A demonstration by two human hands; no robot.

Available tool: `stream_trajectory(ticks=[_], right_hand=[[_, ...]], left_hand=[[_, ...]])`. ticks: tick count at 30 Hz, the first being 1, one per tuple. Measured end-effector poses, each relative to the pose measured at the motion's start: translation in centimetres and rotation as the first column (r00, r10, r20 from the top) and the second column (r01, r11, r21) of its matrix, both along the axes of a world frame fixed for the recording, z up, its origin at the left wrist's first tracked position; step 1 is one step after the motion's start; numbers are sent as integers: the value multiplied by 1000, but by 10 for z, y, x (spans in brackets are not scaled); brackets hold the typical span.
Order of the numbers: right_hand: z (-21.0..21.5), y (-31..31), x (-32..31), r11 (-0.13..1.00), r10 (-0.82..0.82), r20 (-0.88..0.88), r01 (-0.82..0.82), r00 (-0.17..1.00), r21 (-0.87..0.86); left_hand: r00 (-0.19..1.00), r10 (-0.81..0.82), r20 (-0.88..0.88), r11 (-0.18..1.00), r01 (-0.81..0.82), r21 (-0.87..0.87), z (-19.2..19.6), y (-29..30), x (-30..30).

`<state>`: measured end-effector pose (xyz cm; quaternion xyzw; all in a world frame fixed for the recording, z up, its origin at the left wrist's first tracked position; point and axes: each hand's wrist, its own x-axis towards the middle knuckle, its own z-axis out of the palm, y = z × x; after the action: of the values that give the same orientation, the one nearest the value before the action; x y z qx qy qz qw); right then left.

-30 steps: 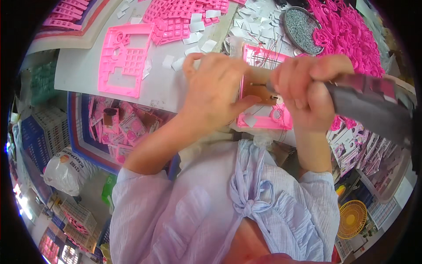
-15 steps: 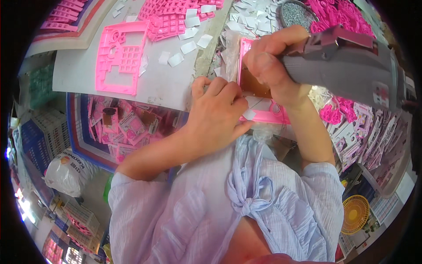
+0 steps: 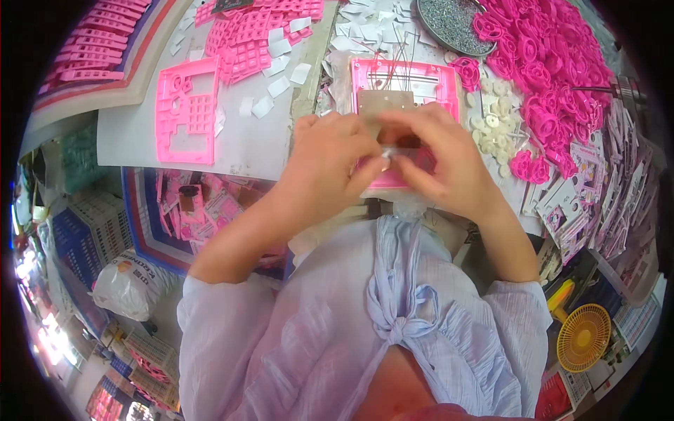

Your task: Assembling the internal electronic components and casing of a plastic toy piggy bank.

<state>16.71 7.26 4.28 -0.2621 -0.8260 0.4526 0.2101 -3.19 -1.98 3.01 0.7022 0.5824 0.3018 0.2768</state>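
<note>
A pink plastic housing (image 3: 453,88) lies in front of me with a brown circuit board (image 3: 379,102) and thin wires in it. Over its near part, both my hands come together. My left hand (image 3: 330,154) has thumb and fingers closed around a small white paper piece (image 3: 386,152), slightly blurred. Facing it, my right hand (image 3: 453,165) is curved with thumb and forefinger apart, the thumb tip close to the paper. The hands hide part of the housing. At the right edge, the screwdriver (image 3: 623,88) points its bit leftward, out of my hands.
Another pink frame (image 3: 186,112) lies on the left of the table, near pink keypad pieces (image 3: 242,45) and loose white papers (image 3: 279,85). A round dish of screws (image 3: 453,24), pink parts (image 3: 554,77) and white buttons (image 3: 495,116) are right. A blue-rimmed bin (image 3: 144,224) sits lower left.
My right hand has let go of the screwdriver, which is now at the right edge. That hand has come down and left to meet my left hand at the white paper piece.
</note>
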Motion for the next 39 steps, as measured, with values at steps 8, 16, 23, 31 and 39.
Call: stream_trajectory(ticks=[8,16,23,31,39], right_hand=[[-2,-7,0,994,-59,35,62,998,-91],[-5,-3,0,984,-49,-8,47,999,-171],[-9,-3,-5,979,-53,-62,40,997,-200],[-2,4,-1,913,1,-40,-17,999,-407],[5,9,-2,934,59,19,-48,998,-355]], left_hand=[[996,26,-91,999,-22,49,5,-5,3],[997,53,-64,997,-49,63,16,6,1],[978,8,-210,993,18,119,13,13,5],[998,22,-66,999,-19,43,18,24,-16],[974,-140,-177,982,159,98,19,28,-9]])
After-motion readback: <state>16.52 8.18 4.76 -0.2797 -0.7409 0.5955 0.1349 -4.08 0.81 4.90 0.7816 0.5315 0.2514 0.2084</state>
